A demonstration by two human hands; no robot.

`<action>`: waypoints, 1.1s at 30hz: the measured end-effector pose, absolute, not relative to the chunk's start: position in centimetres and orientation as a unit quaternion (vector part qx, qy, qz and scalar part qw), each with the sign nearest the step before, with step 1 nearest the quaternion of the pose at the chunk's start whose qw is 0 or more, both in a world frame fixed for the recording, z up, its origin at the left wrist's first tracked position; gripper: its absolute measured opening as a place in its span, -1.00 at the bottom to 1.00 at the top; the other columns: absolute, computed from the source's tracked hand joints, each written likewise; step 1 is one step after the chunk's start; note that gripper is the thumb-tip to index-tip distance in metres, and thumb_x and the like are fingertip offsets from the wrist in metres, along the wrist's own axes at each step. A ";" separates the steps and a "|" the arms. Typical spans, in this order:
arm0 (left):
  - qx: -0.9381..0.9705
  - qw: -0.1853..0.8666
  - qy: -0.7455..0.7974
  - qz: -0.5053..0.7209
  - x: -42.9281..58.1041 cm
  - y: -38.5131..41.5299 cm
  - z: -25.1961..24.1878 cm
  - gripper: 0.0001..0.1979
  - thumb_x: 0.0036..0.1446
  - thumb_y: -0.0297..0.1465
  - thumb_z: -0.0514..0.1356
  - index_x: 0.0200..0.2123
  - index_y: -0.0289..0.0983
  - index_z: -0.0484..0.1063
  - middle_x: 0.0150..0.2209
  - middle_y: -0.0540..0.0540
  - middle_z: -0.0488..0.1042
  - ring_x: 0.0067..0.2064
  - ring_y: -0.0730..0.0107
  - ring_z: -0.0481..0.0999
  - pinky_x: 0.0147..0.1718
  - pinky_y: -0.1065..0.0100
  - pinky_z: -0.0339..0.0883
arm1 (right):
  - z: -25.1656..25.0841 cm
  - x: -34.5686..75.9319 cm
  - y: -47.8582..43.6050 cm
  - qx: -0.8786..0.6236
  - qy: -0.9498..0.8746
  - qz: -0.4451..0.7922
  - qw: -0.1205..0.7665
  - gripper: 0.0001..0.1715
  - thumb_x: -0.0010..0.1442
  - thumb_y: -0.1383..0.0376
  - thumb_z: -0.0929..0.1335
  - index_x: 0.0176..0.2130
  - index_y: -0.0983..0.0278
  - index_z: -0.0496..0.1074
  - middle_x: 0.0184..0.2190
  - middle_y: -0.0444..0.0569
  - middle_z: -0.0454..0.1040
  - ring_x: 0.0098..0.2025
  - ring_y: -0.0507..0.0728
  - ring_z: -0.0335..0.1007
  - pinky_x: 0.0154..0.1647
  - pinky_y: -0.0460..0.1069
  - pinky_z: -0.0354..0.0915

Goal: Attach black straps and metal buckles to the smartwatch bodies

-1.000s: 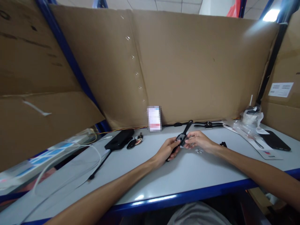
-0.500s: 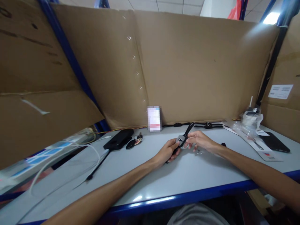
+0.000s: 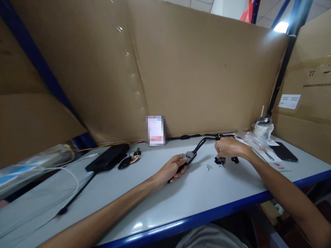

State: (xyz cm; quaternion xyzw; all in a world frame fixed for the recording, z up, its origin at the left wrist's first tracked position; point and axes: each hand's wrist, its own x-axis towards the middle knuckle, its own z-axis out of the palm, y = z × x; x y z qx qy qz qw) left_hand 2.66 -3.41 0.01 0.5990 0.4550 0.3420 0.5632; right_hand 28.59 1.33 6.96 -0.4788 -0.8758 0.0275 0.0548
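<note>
My left hand (image 3: 178,167) is closed around a watch (image 3: 190,156) with a grey squarish case and a black strap, one strap end pointing up and away. Over on the right, my right hand (image 3: 231,148) reaches down with bent fingers at a small black piece (image 3: 219,160). What lies between those fingertips is hidden. A small silver piece (image 3: 209,167) rests on the table between the hands, and another silver piece (image 3: 221,166) lies just under the right fingers. A further black piece (image 3: 234,160) is below the right wrist. Behind the hand is a second watch (image 3: 218,136), partly covered.
A pixelated upright panel (image 3: 156,131) leans against the cardboard wall (image 3: 181,69). To the left lie a black box-like device (image 3: 108,158), keys (image 3: 129,160) and white cables (image 3: 73,172). At the right are a black phone (image 3: 284,151), clear packaging (image 3: 254,141) and a plastic-wrapped container (image 3: 262,127).
My right hand has left the watch and moved right to the small black piece. The left hand still holds the watch. The view has turned right.
</note>
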 end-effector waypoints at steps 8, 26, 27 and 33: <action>0.610 0.555 0.463 0.325 2.8 -3.5 0.1 -0.74 0.20 -0.18 0.13 -0.36 -0.20 0.16 -0.57 0.15 0.21 -0.71 0.65 -0.02 -0.81 0.57 -0.21 | 5.3 27.9 3.0 -0.458 -0.881 0.112 -0.037 -0.67 -0.11 0.30 0.51 -0.71 0.25 0.35 -0.74 -0.17 0.28 -0.56 0.03 0.24 -0.51 -0.06 0.04; 0.633 0.545 0.445 0.323 3.1 -3.5 0.1 -0.74 0.24 -0.16 0.11 -0.28 -0.25 0.26 -0.56 0.15 0.19 -0.70 0.66 0.02 -0.79 0.57 -0.15 | 2.7 22.3 0.2 -0.398 -0.766 0.414 0.288 -0.92 0.17 0.35 0.37 -0.38 0.29 0.38 -0.63 -0.18 0.44 -0.70 -0.05 0.22 -0.69 -0.14 0.09; 0.632 0.549 0.442 0.321 3.0 -3.4 0.0 -0.75 0.24 -0.16 0.10 -0.27 -0.25 0.27 -0.56 0.15 0.20 -0.71 0.66 0.01 -0.80 0.57 -0.15 | 2.7 22.2 0.1 -0.404 -0.770 0.400 0.291 -0.93 0.18 0.37 0.36 -0.37 0.28 0.37 -0.64 -0.21 0.42 -0.71 -0.05 0.19 -0.69 -0.13 0.07; 0.634 0.545 0.443 0.323 2.9 -3.0 -0.4 -0.75 0.24 -0.17 0.09 -0.32 -0.23 0.23 -0.57 0.15 0.22 -0.72 0.64 0.02 -0.81 0.56 -0.14 | 2.4 21.6 -0.3 -0.430 -0.829 0.214 0.286 -0.93 0.20 0.39 0.36 -0.35 0.25 0.38 -0.60 -0.19 0.42 -0.54 0.00 0.29 -0.46 -0.10 0.09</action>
